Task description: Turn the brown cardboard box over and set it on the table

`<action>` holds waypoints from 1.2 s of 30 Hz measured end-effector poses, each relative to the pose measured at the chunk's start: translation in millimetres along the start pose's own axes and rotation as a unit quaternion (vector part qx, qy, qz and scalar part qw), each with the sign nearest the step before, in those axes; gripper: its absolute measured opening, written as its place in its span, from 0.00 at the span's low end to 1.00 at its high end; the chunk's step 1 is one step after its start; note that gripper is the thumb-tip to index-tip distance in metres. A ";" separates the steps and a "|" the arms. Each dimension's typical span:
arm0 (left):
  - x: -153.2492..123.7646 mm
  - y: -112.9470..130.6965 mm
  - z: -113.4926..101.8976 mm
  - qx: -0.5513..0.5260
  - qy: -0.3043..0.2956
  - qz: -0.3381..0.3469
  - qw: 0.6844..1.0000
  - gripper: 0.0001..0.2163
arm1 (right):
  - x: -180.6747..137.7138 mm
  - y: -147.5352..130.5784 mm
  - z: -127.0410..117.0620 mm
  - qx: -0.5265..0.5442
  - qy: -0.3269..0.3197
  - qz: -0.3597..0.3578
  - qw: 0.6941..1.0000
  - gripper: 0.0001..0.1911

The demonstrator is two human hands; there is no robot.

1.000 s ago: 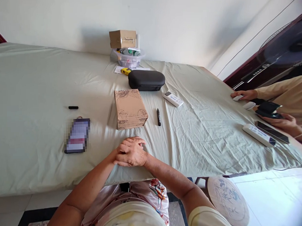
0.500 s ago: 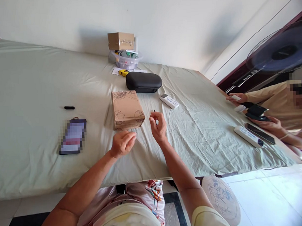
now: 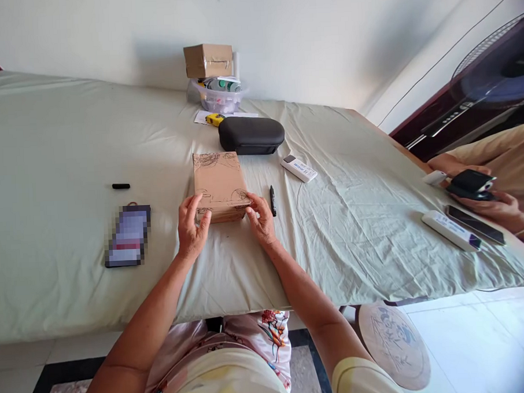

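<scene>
A brown cardboard box [image 3: 220, 178] with black scribbles on its top and front edge rests on the cloth-covered table. My left hand [image 3: 192, 225] grips its near left corner, thumb along the front side. At the near right corner, my right hand [image 3: 260, 218] holds the box the same way, fingers over the edge. Just right of that hand, a black marker [image 3: 273, 200] lies on the cloth, tip end uncapped. Its likely cap, a short black piece [image 3: 121, 186], lies off to the left, above a phone [image 3: 128, 236] with a blurred screen.
Behind the box lie a black hard case [image 3: 251, 134], a yellow tape measure [image 3: 215, 119] and a plastic basket [image 3: 223, 99] with a carton [image 3: 208, 60] on top. A white device [image 3: 299, 168] lies to the right. Another person's hands [image 3: 492, 201] hold a black object at the far right.
The marker has left my right hand and lies on the table. Both hands have moved from in front of and beside the box onto its near corners.
</scene>
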State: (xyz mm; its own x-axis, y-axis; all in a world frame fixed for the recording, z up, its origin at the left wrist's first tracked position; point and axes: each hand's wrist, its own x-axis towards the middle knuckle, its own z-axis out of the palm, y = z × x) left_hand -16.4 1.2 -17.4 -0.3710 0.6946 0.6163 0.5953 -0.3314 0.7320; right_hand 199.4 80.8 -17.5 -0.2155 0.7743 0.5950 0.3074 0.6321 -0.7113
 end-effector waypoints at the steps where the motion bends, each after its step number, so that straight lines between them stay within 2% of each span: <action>1: -0.4 0.5 0.8 0.007 -0.004 0.013 1.000 0.24 | -0.2 -0.8 0.5 0.005 0.004 0.001 1.000 0.27; 6: 1.6 -0.9 0.9 0.004 0.009 0.024 1.000 0.20 | -1.4 -1.4 4.8 0.042 0.037 0.004 0.998 0.24; 10: 2.8 -2.0 -0.3 -0.001 0.014 0.020 1.000 0.18 | -1.0 4.0 7.3 0.036 0.033 0.023 0.999 0.25; 13: 3.7 -2.6 -1.1 0.000 0.018 0.020 1.000 0.18 | -1.9 11.4 6.5 0.027 0.008 0.033 0.999 0.24; 19: 5.1 -6.9 -2.2 -0.018 0.032 0.007 0.999 0.17 | -3.3 24.2 2.0 -0.018 -0.089 0.073 0.993 0.22; 23: 5.3 -9.6 -3.4 -0.041 0.045 -0.025 0.998 0.17 | -3.5 26.9 2.6 -0.057 -0.097 0.076 0.991 0.22; 28: 4.9 -12.2 -1.8 -0.139 0.049 -0.101 0.984 0.23 | -3.5 24.3 1.5 -0.019 -0.055 0.095 0.994 0.24; 36: 0.6 -17.8 6.7 -0.302 -0.039 -0.192 0.933 0.23 | -4.2 16.7 2.1 0.143 0.055 0.081 0.985 0.29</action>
State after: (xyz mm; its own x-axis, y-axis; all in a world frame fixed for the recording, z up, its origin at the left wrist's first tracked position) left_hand -22.5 11.8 -32.0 -0.4064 0.8730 0.2695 -0.0897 -0.3316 0.9391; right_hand 203.6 88.1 -32.7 -0.0788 0.8674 0.4913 0.0533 0.4958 -0.8668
